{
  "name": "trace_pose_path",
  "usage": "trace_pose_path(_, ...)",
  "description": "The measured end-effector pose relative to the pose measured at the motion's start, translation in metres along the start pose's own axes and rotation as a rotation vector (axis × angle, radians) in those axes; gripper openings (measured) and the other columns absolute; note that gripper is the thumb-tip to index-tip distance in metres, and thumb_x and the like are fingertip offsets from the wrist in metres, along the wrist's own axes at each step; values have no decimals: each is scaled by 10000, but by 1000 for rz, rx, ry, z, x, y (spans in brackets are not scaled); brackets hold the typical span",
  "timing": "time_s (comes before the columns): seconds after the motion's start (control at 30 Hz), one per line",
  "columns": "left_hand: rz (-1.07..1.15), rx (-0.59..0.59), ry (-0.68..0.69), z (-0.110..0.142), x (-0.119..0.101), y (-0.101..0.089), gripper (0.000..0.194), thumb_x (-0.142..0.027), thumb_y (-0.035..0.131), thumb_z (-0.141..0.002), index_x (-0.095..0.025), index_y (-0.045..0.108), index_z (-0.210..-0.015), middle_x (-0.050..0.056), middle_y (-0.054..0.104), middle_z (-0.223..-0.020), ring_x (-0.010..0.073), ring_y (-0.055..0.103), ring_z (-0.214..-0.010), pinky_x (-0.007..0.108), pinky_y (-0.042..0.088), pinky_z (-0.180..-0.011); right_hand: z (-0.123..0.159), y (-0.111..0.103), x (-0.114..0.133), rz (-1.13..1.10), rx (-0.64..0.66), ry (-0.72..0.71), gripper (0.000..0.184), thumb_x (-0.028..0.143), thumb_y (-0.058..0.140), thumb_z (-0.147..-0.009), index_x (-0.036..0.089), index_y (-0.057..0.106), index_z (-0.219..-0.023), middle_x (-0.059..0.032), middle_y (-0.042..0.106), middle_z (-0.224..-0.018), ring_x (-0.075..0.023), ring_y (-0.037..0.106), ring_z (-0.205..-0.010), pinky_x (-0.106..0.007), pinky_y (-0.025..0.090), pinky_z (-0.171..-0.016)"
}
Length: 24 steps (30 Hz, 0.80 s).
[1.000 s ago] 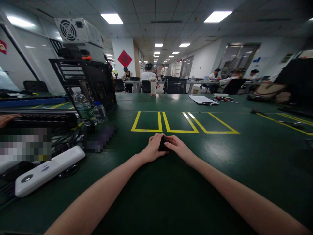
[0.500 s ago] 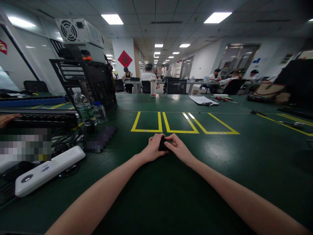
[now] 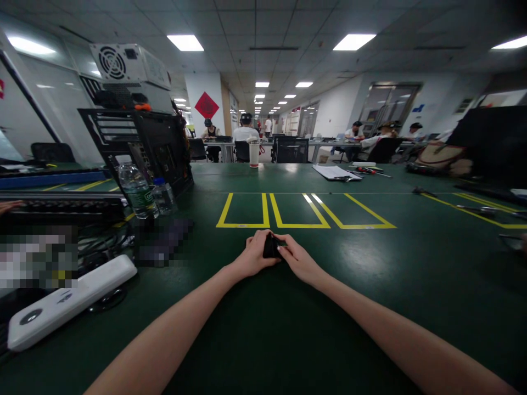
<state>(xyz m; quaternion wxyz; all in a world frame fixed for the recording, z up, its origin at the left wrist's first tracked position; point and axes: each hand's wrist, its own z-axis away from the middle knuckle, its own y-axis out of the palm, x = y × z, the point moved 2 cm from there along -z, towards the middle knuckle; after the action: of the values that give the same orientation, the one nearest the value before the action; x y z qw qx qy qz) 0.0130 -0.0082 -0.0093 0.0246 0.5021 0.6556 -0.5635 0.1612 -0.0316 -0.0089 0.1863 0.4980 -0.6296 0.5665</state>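
Note:
Both of my hands meet over the green table (image 3: 263, 340), around a small black object (image 3: 270, 247) whose kind I cannot make out. My left hand (image 3: 256, 255) wraps its fingers and thumb about the object from the left. From the right, my right hand (image 3: 295, 255) pinches at the object's edge with thumb and fingers. Much of the black object is hidden by the fingers. Just beyond my hands lie outlines of yellow tape (image 3: 242, 225) on the table.
At left are a white power strip-like device (image 3: 69, 302), a clear water bottle (image 3: 138, 192), a smaller blue-capped bottle (image 3: 163, 197) and an open computer case (image 3: 158, 148). Farther off stand a white cup (image 3: 254, 154) and a clipboard (image 3: 335, 173). Another person's hand (image 3: 10, 206) shows at far left.
The view has shifted slightly, so the scene sits a little lower and left. My right fingers have closed in a bit on the black object, which my left hand keeps holding.

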Motion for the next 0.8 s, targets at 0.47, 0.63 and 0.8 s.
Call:
trace_pose_path(0.47, -9, 116, -208, -11, 7, -4, 519, -474, 596, -654, -197, 434, -1062, 72, 518, -1046, 266, 488, -999, 453, 331, -887, 9, -22, -9, 189, 10, 156, 616, 367, 615, -666, 199, 364, -1203, -86, 425, -1227, -232, 405, -1144, -414, 332, -945)
trace_pose_path(0.63, 16, 83, -188, -10, 7, 0, 662, -503, 625, -613, -193, 378, -1143, 87, 494, -1112, 279, 469, -1046, 432, 337, -892, 3, -19, -12, 215, -5, 128, 480, 257, 595, -700, 195, 420, -1142, -77, 513, -1131, -211, 461, -1087, -410, 347, -913)
trace_pose_path(0.8, -33, 63, -205, -12, 7, 0, 600, -448, 636, -617, -167, 410, -1096, 96, 513, -1065, 278, 486, -1008, 416, 366, -849, -1, -33, -18, 271, 14, 92, 480, 237, 593, -709, 185, 411, -1149, -91, 549, -1088, -220, 493, -1044, -408, 353, -899)
